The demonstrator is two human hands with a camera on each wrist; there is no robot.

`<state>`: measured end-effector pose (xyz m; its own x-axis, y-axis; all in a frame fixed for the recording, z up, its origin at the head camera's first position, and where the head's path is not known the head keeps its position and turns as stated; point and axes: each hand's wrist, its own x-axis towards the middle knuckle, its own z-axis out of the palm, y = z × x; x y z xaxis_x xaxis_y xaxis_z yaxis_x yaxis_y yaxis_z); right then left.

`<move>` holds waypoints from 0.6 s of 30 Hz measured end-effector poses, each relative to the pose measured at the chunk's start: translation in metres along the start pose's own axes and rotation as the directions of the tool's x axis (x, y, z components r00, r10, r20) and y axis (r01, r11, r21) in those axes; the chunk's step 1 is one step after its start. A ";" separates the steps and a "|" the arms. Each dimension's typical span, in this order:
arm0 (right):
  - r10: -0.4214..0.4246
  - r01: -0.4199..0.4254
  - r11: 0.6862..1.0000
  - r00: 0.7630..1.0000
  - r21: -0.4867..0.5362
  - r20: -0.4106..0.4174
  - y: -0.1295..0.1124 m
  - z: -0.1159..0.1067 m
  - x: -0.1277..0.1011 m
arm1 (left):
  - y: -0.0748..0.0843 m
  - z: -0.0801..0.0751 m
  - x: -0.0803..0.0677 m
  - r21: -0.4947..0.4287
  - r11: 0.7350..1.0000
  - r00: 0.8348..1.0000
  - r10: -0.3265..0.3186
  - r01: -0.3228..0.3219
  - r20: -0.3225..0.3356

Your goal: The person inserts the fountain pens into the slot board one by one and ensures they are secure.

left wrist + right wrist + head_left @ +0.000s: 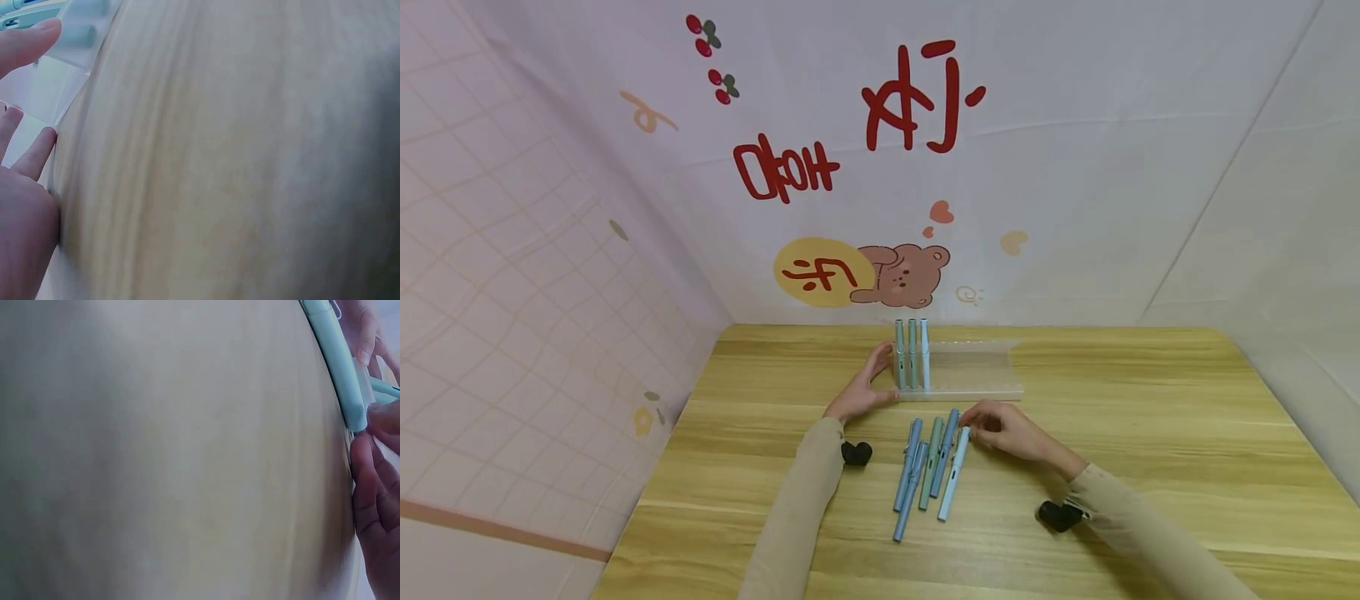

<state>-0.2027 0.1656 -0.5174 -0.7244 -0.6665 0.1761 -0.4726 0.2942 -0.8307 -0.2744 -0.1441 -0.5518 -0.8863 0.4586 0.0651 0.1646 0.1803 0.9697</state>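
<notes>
A clear plastic pen rack (973, 371) stands near the table's back edge. Three capped pens stand side by side at its left end: two green ones (913, 367) and a pale blue one (925, 367). My left hand (859, 393) holds the rack's left end, thumb at the front corner and fingers toward the back. My right hand (1011, 431) pinches the upper end of a light blue pen (953, 479) lying on the table; thumb and fingertips meet that end in the right wrist view. Beside it lie a green pen (931, 467) and several darker blue pens (910, 492).
The wooden table (1150, 433) has a printed cloth wall (1075, 167) right behind it. Black wrist devices (1060, 517) are worn at both sleeves. The loose pens lie close together in front of the rack, some touching or overlapping.
</notes>
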 end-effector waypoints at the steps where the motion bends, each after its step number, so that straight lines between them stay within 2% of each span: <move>1: 0.006 -0.006 1.000 1.000 -0.002 -0.004 0.001 0.000 0.000 | 0.002 0.000 0.000 -0.010 1.000 1.000 0.001 -0.001 0.006; 10: 0.038 -0.044 0.996 0.996 -0.079 -0.081 0.033 0.013 -0.003 | 0.024 -0.002 -0.006 -0.049 0.999 0.999 -0.007 0.009 0.046; 18: 0.104 -0.118 0.986 0.987 -0.114 -0.123 0.027 0.023 0.002 | 0.025 -0.002 -0.006 -0.055 0.998 0.999 -0.008 0.011 0.047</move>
<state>-0.2054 0.1568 -0.5515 -0.8259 -0.5430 0.1520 -0.4375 0.4469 -0.7803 -0.2657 -0.1441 -0.5271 -0.8661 0.4978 0.0458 0.1306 0.1368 0.9819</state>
